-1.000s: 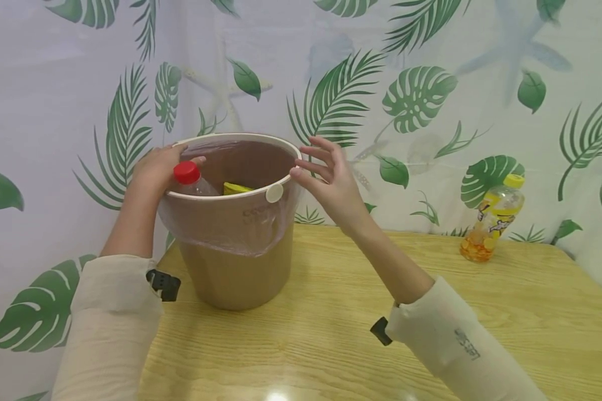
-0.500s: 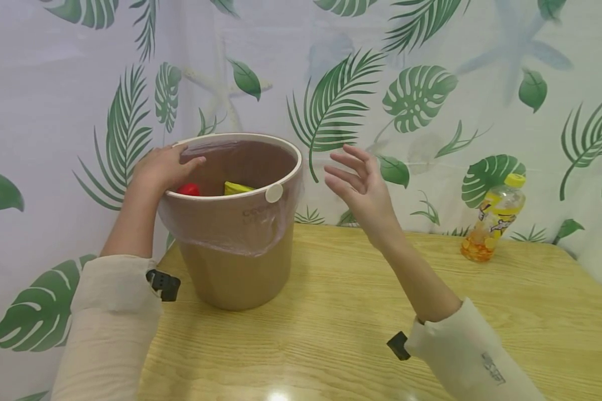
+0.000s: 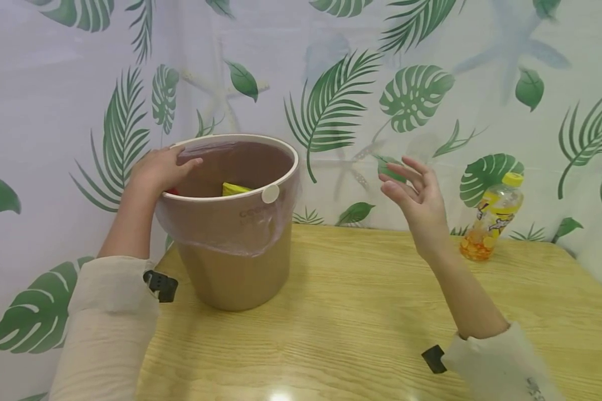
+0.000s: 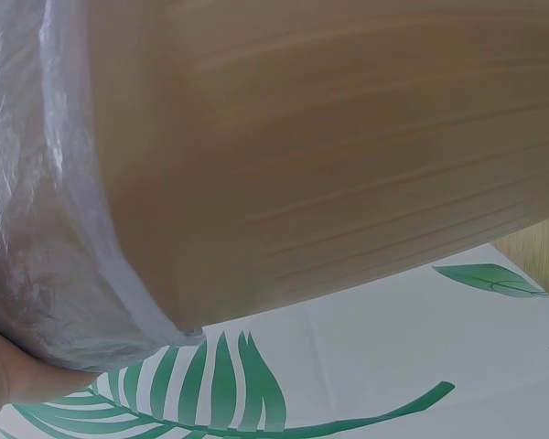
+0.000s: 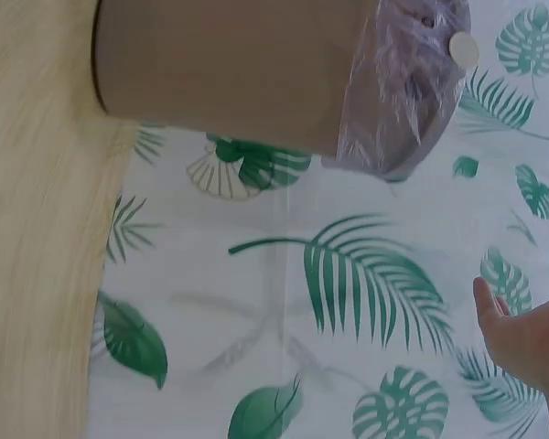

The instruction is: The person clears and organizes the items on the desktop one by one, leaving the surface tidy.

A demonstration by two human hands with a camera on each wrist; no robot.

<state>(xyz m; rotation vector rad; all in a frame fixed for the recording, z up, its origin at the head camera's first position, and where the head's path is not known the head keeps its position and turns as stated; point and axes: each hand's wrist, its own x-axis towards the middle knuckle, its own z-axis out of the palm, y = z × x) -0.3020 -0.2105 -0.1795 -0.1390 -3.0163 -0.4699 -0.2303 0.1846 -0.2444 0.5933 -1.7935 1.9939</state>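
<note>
At the left of the table stands a brown trash can (image 3: pixel 236 278) with a cream rim, lined with a clear plastic bag (image 3: pixel 221 234). My left hand (image 3: pixel 155 170) holds its left rim, the thumb reaching over the inside. In the left wrist view, part of that hand (image 4: pixel 18 370) lies against the bagged outside. A yellow item (image 3: pixel 234 189) shows inside the can, along with a sliver of red cap (image 3: pixel 173 191); the rest of both is hidden. My right hand (image 3: pixel 421 206) hovers above the table with relaxed fingers, holding nothing, left of a yellow-capped drink bottle (image 3: pixel 491 217).
The bottle, partly filled with orange pieces, leans near the back of the wooden table (image 3: pixel 341 312). A leaf-patterned curtain (image 3: pixel 331 111) hangs directly behind and along the left side.
My right hand has moved away from the can's rim, rightward toward the yellow-capped bottle. The red-capped bottle has sunk down into the can. My left hand has stayed on the rim.
</note>
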